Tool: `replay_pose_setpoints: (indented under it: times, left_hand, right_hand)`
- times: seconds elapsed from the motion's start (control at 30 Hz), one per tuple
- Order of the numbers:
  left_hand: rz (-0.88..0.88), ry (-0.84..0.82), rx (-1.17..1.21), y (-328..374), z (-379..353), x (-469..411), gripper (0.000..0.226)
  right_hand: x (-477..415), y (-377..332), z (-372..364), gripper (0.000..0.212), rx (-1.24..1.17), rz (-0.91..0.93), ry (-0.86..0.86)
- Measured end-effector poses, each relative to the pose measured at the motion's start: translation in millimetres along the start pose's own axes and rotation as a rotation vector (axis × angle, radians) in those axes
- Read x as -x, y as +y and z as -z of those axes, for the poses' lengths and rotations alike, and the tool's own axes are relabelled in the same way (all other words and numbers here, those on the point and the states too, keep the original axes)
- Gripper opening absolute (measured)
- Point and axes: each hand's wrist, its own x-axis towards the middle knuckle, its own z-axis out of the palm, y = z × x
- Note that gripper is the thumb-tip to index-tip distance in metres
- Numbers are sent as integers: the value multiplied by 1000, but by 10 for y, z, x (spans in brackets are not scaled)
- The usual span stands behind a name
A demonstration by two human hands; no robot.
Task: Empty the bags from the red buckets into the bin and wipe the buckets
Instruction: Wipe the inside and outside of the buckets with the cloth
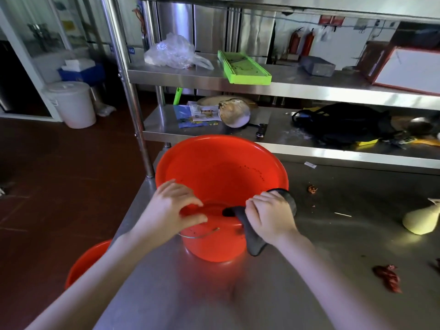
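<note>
While hands hold bucket (pixel 221 182), second bucket (pixel 88 260) beside table (pixel 333 246)

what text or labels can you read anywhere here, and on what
No text can be read in this picture.
Blue leaflet on the lower shelf: print too small and blurred.
White bucket on the floor: a small label, unreadable.
Red notices on the back wall: blurred.
Red bucket and dark cloth: no marking visible.

At seven o'clock the table (pixel 152 270) hides most of a second red bucket (pixel 87 260); a pale bottle (pixel 421 219) is cut off at three o'clock.
</note>
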Motion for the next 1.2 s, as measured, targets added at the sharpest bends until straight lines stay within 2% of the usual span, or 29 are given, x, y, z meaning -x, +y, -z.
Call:
replay_pose_setpoints:
  times: [0.13,0.27,0.4,0.53,0.6,0.77,0.9,1.0,1.07,1.13,1.2]
  left_hand:
    - [60,-65,-15,-308,186,158,46]
    - [46,-2,-76,-171,69,144,42]
    - [92,55,-96,-100,58,160,42]
    - [76,37,-124,231,-110,123,40]
    - [61,38,-104,297,-155,119,38]
    - [-2,-32,-83,-96,114,79,43]
    - [116,-132,-17,-401,273,230,50]
    - [57,-73,-36,-279,189,234,41]
    - [65,-8,-40,-189,138,228,37]
    - [111,41,-29,-97,98,234,37]
    - [124,46,-51,42,33,237,37]
  right_hand:
    - [-92,405,115,40,-70,-12,-157]
    - [-123,495,50,40,-81,-77,-109]
    - [-38,99,-19,45,54,-168,20]
    - [-64,-601,-202,43,165,-195,-59]
    - [-88,-689,-218,43,157,-170,-63]
    - [-103,-276,-55,42,63,-16,-30]
    - [-155,191,83,42,-50,25,-150]
    - [-213,421,91,38,-67,-2,-207]
    - [-200,360,68,40,-54,-89,-148]
    - [-124,107,-1,43,25,-182,-17]
    - [-19,-303,-137,38,93,-168,52]
